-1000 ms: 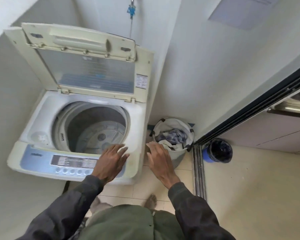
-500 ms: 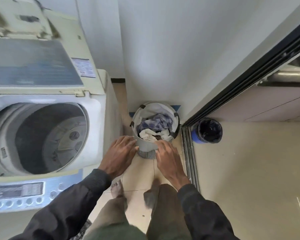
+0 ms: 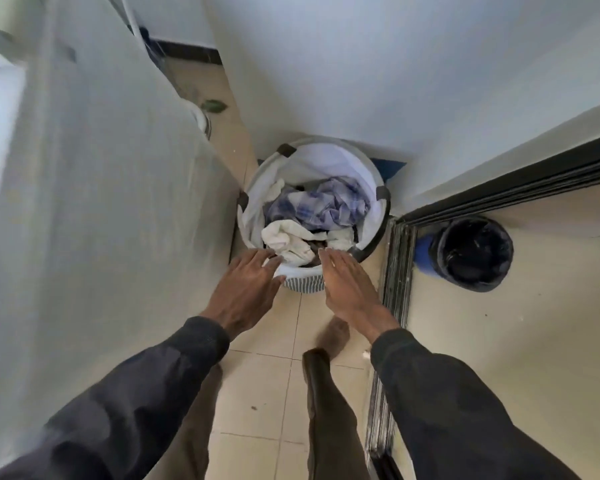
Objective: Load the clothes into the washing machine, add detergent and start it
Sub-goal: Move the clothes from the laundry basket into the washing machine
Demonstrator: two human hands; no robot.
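Observation:
A round white laundry basket (image 3: 371, 174) stands on the floor in the corner. Inside it lie a blue checked garment (image 3: 323, 206) and a white cloth (image 3: 288, 239). My left hand (image 3: 246, 287) reaches toward the basket's near rim with fingers straight, its fingertips at the rim. My right hand (image 3: 349, 285) is stretched out flat beside it, fingertips over the near rim. Neither hand holds anything. The washing machine's white side panel (image 3: 111, 202) fills the left; its tub is out of view.
A dark bin (image 3: 471, 252) with a black liner stands right of the basket, beyond a black sliding-door track (image 3: 395, 271). White walls close in behind the basket. My legs and a foot are on the beige floor tiles (image 3: 267, 393) below my hands.
My view has swung right and down, away from the washer's tub toward the basket. Both hands have moved forward to the basket's near rim.

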